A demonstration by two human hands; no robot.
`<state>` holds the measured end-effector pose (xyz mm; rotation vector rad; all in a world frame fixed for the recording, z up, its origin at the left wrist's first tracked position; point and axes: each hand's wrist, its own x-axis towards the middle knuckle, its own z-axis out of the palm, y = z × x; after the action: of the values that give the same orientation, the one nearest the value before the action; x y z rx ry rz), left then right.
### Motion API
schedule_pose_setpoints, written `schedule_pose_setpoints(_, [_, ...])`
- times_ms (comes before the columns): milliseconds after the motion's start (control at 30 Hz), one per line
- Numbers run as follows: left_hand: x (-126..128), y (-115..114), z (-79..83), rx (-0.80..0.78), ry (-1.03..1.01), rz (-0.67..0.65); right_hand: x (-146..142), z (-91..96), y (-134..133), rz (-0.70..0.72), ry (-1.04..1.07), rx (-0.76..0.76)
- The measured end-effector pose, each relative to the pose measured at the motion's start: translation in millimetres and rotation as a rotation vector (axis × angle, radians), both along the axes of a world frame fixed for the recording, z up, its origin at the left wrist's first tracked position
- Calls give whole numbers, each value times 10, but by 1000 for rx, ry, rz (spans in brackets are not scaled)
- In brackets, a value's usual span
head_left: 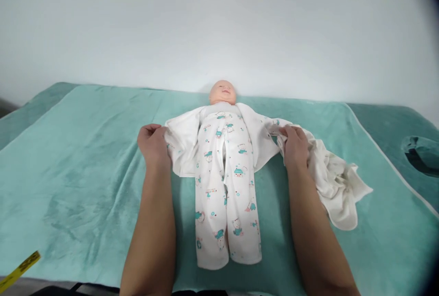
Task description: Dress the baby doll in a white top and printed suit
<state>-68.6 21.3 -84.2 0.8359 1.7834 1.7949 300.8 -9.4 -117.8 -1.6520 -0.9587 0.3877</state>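
Two hands clench a white wrap [183,147] spread beneath a baby doll [223,168] — the left hand [152,142] closed on its flat flap, the right hand [295,146] on the bunched, trailing side, seemingly to draw the cloth even. Between the grips the doll lies face-up in a printed sleepsuit [236,204] on a teal blanket [85,149]. Beyond is a bare wall [219,21].

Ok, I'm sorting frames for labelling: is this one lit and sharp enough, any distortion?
Head view: soft, even light, no glare, only faint shadows beside the forearms. The doll, left hand and right hand on the white cloth are sharp; teal blanket edges bow; dark vignette along the right edge.
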Motion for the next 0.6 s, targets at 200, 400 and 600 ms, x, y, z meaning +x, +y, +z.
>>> schedule_pose_setpoints(200, [115, -7, -176, 115, 568, -56, -389, 110, -131, 134, -463, 8])
schedule_pose_setpoints(400, [416, -3, -251, 63, 1011, -545, -669, -13, -123, 456, -202, 153])
schedule_pose_setpoints(600, [429, 55, -251, -92, 1117, -416, -250, -306, 142, 186, 2, 93])
